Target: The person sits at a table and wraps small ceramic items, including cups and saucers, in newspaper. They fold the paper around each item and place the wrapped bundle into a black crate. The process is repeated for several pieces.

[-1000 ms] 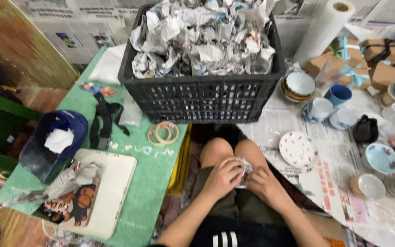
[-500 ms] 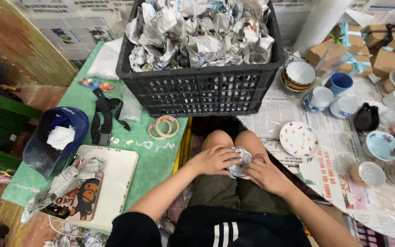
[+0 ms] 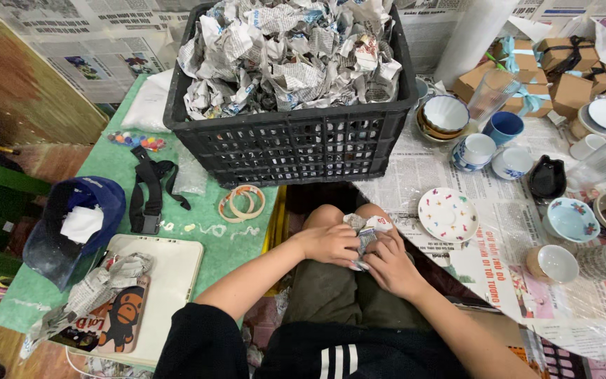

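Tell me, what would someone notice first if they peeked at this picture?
Probably the big black plastic crate at the top middle, heaped with crumpled newspaper. Below it, the left hand and right hand press on a small newspaper-wrapped bundle over the person's knees. To the right, a white round saucer with coloured specks lies on newspaper sheets.

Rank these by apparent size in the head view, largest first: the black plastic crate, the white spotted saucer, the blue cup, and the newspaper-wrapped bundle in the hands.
1. Black plastic crate, by far the largest.
2. White spotted saucer.
3. Newspaper-wrapped bundle and blue cup: they look alike. The hands cover part of the bundle and the cup sits farther from the camera, so I won't rank them.
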